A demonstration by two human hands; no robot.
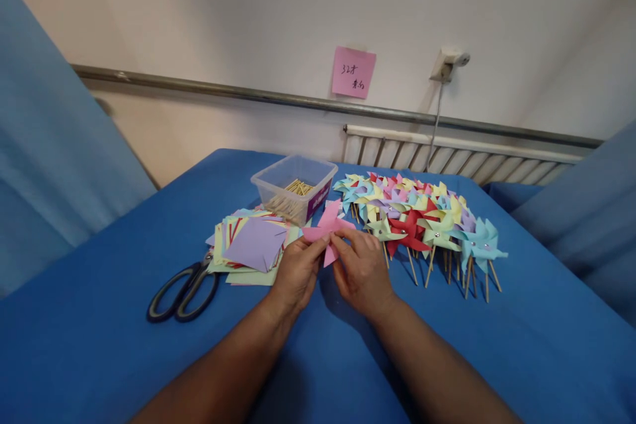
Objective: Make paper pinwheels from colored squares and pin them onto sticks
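A pink paper pinwheel [330,217] is held up between both hands over the blue cloth, its blades folded in. My left hand [297,269] pinches it at the lower left, thumb near its centre. On the other side my right hand [364,268] has its fingers closed on the middle of the paper. No stick shows on this pinwheel, and whatever the fingertips cover is hidden. Left of the hands lies a stack of coloured paper squares [256,245], a purple one on top with slits at its corners. Finished pinwheels [408,232] on sticks lie massed to the right.
A clear plastic box [278,189] of thin wooden sticks [299,187] stands behind the paper. Black-handled scissors [185,293] lie at the left, blades under the stack. A radiator [457,158], a metal rail [258,94] and a pink note [354,73] are at the wall.
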